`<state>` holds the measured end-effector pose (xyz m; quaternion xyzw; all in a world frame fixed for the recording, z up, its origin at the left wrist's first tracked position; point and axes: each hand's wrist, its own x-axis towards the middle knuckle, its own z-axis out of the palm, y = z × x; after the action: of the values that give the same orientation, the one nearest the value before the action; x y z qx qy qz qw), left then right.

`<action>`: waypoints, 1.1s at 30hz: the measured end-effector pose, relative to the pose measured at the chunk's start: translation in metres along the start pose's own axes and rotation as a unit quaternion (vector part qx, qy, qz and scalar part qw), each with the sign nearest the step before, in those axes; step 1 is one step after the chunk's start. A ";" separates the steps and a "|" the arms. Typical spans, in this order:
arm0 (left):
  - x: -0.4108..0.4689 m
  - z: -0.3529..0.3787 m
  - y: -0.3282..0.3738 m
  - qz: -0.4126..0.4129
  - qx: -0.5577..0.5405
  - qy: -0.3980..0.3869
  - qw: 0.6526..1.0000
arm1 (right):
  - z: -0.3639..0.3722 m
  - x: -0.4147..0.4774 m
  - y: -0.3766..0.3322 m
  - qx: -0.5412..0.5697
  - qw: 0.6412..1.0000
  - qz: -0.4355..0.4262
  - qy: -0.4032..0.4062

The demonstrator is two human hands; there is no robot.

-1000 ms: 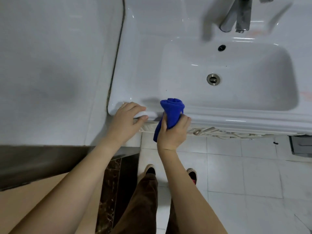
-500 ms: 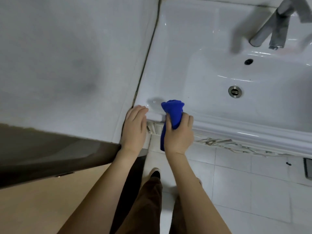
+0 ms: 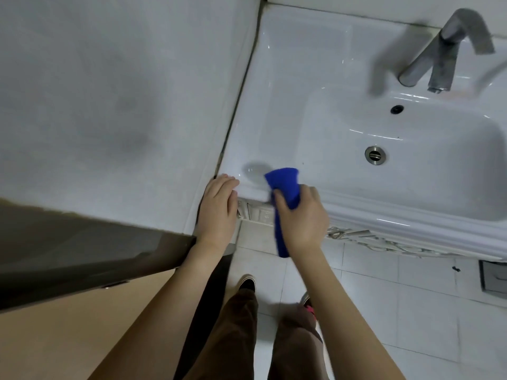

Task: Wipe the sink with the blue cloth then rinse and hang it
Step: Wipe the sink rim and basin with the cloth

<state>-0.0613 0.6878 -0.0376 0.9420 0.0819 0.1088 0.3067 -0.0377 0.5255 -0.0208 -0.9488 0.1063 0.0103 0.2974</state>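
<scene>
at the far left a white wall (image 3: 109, 91) fills the upper part of the view, with a dark band (image 3: 68, 242) and a tan surface (image 3: 55, 338) beneath it. a dark seam (image 3: 241, 86) runs where the wall meets the sink (image 3: 288, 78), a glossy white basin. the left hand (image 3: 218, 207) lies on the sink's front left corner, fingers straight and pressed together, palm down, holding nothing. just beside it to the right, the blue cloth (image 3: 284, 182) is bunched at the sink's front rim, its upper end over the flat deck left of the bowl and its lower tail hanging down past the front edge. a faint grey patch (image 3: 255, 170) on the deck lies just beside the cloth's upper end; it may be a shadow or a wet mark. the right hand (image 3: 301, 218) grips the cloth around its middle, thumb and fingers curled round it, over the rim. below the hands, 2 legs in brown trousers (image 3: 241, 330) and 2 shoes (image 3: 247, 282) stand on pale floor tiles (image 3: 384, 311). further right, inside the bowl, sits the round metal drain (image 3: 375, 154), with a small dark overflow hole (image 3: 397, 109) above it. a grey metal faucet (image 3: 444, 50) rises at the back right, blurred. a grey fitting (image 3: 493, 278) lies on the floor at the right edge.
</scene>
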 end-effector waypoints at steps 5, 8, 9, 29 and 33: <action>0.000 0.003 0.002 0.002 -0.031 -0.036 0.999 | -0.021 0.016 0.035 -0.035 0.992 0.095 0.071; 0.000 0.004 0.002 0.027 0.015 -0.070 0.997 | 0.012 -0.002 0.002 0.009 0.999 -0.036 0.034; 0.001 0.004 0.002 0.031 0.024 -0.073 0.997 | 0.018 -0.008 -0.004 0.023 0.997 -0.072 0.024; 0.011 0.000 0.007 0.051 0.050 -0.112 0.991 | -0.025 0.015 0.030 -0.027 1.000 0.000 -0.016; 0.012 0.003 0.014 0.042 0.064 -0.107 0.991 | -0.068 0.024 0.107 -0.016 0.995 0.073 0.065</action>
<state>-0.0478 0.6771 -0.0299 0.9685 0.0155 0.0148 0.2483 -0.0395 0.3968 -0.0266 -0.9419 0.1938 -0.0278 0.2731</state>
